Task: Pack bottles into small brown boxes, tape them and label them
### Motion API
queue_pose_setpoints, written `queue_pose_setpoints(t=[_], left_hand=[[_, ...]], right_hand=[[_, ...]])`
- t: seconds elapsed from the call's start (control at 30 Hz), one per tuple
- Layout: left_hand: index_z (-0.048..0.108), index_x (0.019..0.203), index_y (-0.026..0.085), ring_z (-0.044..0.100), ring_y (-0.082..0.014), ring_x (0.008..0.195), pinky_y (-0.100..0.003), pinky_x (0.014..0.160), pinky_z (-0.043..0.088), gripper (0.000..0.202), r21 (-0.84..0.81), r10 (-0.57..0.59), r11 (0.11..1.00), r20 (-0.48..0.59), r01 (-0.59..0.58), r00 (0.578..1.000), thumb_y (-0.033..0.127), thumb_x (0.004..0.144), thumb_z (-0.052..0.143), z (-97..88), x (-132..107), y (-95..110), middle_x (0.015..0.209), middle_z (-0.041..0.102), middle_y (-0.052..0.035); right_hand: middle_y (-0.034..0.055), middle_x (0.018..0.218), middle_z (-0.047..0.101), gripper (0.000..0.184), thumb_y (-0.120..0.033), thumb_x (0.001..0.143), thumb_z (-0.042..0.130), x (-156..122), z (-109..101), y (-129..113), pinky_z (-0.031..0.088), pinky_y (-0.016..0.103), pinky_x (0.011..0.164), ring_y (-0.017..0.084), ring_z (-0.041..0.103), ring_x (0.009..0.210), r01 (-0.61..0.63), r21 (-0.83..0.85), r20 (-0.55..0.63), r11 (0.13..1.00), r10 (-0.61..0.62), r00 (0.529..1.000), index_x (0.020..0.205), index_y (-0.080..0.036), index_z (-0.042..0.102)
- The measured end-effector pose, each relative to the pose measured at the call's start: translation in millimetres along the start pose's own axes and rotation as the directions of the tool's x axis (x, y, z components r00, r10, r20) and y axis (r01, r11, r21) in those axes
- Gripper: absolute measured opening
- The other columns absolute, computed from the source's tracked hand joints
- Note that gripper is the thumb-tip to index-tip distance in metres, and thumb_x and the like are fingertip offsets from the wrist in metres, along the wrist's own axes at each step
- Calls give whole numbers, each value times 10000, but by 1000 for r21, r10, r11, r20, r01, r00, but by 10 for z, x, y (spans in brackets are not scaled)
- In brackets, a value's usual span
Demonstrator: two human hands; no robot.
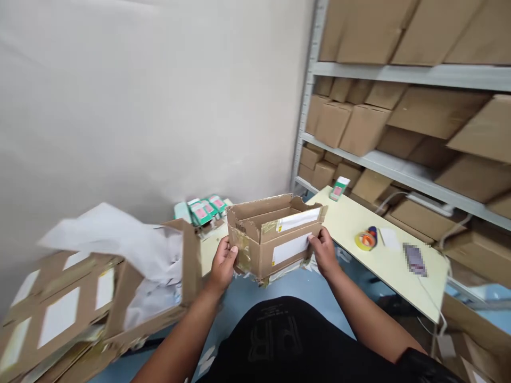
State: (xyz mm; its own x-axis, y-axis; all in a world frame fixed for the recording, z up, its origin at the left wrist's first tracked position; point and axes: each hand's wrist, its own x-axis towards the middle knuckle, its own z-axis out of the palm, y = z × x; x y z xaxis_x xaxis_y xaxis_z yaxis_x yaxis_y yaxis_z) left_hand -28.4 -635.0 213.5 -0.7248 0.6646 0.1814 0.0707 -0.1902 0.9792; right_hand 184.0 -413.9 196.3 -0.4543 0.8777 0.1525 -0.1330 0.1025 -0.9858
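Note:
Between my two hands I hold a worn cardboard box (249, 250) up in front of my body. Its top is open, its edges are torn, and white labels and strips of tape cover the near side. My left hand (223, 263) grips the left end, thumb on the outside. At the right end my right hand (324, 251) is closed on the box, its thumb pressed against the white label. The fingers beneath and behind the box are partly hidden. The inside that shows has only bare cardboard walls; the bottom is out of sight.
Left stands a larger open carton (191, 260) with white wrapping (131, 239), beside flattened cardboard (35, 287). Green-and-white packets (203, 210) lie behind. On the pale table (383, 234) are a tape roll (364, 241), a small green box (339, 189) and a blurred device. Shelves (399, 72) hold many cartons.

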Motion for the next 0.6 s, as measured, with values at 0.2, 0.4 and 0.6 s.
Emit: queue_pose_setpoints(t=[0.2, 0.4, 0.6], left_hand=[[660, 1129, 201, 623, -276, 1103, -394, 964, 498, 462, 49, 54, 997, 168, -63, 984, 604, 996, 477, 1279, 540, -276, 1134, 692, -105], [665, 1066, 192, 629, -251, 1013, -390, 946, 496, 541, 124, 71, 986, 279, -109, 958, 607, 1050, 320, 2075, 1224, -724, 1036, 697, -91], [713, 1122, 221, 589, -292, 1180, -482, 1083, 420, 494, 274, 82, 932, 474, -236, 877, 566, 1029, 373, 2782, 2131, -1320, 1155, 687, -108]], right_hand=[[59, 1159, 699, 422, -471, 835, 695, 129, -887, 69, 519, 425, 975, 276, 643, 1093, 12, 9, -53, 1000, -11, 999, 1177, -262, 563], [91, 1303, 653, 566, -519, 852, 695, 332, -1420, 259, 495, 454, 1057, 283, 626, 1204, 70, 18, -229, 997, -64, 971, 1312, -262, 488], [99, 1324, 675, 710, -476, 783, 778, 749, -1697, 425, 509, 481, 1066, 299, 650, 1197, -82, -147, -355, 986, 25, 935, 1393, -255, 488]])
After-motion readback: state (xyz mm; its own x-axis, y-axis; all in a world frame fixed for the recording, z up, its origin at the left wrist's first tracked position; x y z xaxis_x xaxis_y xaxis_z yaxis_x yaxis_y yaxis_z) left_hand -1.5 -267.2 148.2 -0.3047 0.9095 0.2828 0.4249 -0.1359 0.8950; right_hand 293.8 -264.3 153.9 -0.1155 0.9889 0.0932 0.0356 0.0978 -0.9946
